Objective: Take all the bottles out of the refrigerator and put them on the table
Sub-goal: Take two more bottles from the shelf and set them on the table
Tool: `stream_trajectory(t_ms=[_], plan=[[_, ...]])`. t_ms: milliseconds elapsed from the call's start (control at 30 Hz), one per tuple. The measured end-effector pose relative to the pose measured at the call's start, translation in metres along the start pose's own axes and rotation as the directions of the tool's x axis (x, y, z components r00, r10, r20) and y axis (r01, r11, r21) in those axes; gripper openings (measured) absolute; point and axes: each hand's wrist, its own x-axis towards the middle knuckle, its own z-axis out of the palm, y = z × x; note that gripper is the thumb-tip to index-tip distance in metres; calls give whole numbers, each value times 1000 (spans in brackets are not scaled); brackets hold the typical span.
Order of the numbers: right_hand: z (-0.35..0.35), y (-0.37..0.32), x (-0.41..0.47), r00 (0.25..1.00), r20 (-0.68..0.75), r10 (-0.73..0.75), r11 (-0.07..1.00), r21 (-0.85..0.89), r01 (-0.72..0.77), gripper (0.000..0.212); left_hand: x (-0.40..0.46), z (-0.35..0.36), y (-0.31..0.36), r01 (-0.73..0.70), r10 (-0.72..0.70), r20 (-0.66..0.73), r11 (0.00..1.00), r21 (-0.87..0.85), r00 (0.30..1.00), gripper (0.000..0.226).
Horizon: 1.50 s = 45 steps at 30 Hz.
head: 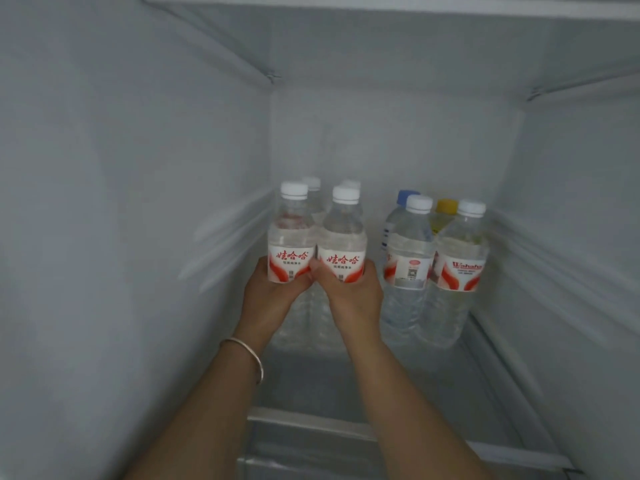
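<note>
Inside the refrigerator, my left hand (pixel 273 292) grips a clear water bottle (pixel 292 233) with a white cap and a red-and-white label. Beside it, my right hand (pixel 349 292) grips a matching bottle (pixel 343 237). Both bottles are upright and side by side, and appear lifted above the shelf. Behind them stand two more white-capped bottles (pixel 313 188), mostly hidden. At the right stand two white-capped labelled bottles (pixel 410 258) (pixel 462 258). Behind those are a blue-capped bottle (pixel 403 199) and a yellow-capped bottle (pixel 446 207).
The glass shelf (pixel 311 382) carries the bottles; its front edge lies near the bottom of the view. The fridge's left wall (pixel 138 237), right wall (pixel 571 237) and back wall close the space in. A higher shelf rail runs across the top.
</note>
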Motion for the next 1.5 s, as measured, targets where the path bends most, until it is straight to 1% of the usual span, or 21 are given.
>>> stream_trajectory(t_ms=[100,167,233,267,367,467,500,567,600,633,700,767,833,933,1033,1133,1233,1267,1333,1400,1500], plan=[[-8,-16,-24,999,20,-25,1000,20,24,57,-25,-8,14,-46,46,0,999,-5,999,56],[-15,-26,-41,998,23,-51,998,23,50,55,-46,-12,25,-57,57,7,998,-18,998,64],[-23,-36,-63,997,0,-74,997,25,74,52,-68,-16,35,-46,46,27,999,-24,999,71],[-28,-39,-76,997,-15,-81,996,20,82,52,-81,-18,39,-46,47,55,999,-25,997,70],[-43,-49,-126,991,-82,-105,994,-17,104,53,-125,-26,47,-76,82,173,996,-39,982,41],[-62,-63,-180,959,-239,-152,988,-70,139,42,-166,-39,61,-76,91,229,995,-70,969,33],[-68,-70,-199,946,-282,-159,985,-106,134,38,-180,-44,67,-75,93,268,994,-76,959,36],[-82,-87,-238,921,-349,-171,979,-163,120,32,-209,-52,79,-89,102,347,995,-53,932,58],[-87,-91,-253,915,-366,-169,979,-166,115,34,-222,-55,85,-96,107,369,994,-49,923,65],[-92,-96,-272,906,-390,-162,980,-174,100,36,-237,-59,89,-108,122,416,993,-57,901,67],[-104,-105,-320,866,-480,-140,980,-192,51,39,-275,-64,97,-103,130,549,992,-80,826,65],[-120,-113,-366,818,-563,-120,975,-220,-8,33,-315,-66,101,-45,102,644,994,-104,758,69],[-137,-124,-411,771,-628,-106,967,-246,-67,32,-355,-65,102,2,80,720,994,-112,689,70],[-166,-143,-474,688,-718,-104,965,-240,-104,43,-412,-57,107,44,77,807,991,-126,585,59],[-200,-162,-538,587,-799,-128,950,-270,-160,48,-471,-44,120,68,83,862,989,-134,500,59],[-236,-179,-601,477,-866,-149,930,-287,-230,49,-540,-31,134,73,107,905,986,-149,412,48],[-279,-199,-666,373,-908,-188,918,-298,-262,48,-616,-16,152,88,114,938,985,-151,328,51],[-294,-207,-689,350,-915,-203,911,-307,-275,46,-642,-11,156,91,115,946,985,-149,304,51],[-324,-221,-735,312,-922,-230,896,-326,-302,43,-695,-2,165,94,118,958,985,-147,262,43],[-356,-237,-780,297,-923,-244,878,-340,-336,45,-749,7,173,94,118,967,985,-142,227,33],[-402,-255,-836,283,-927,-248,866,-343,-364,44,-822,23,184,123,112,975,983,-137,193,29]])
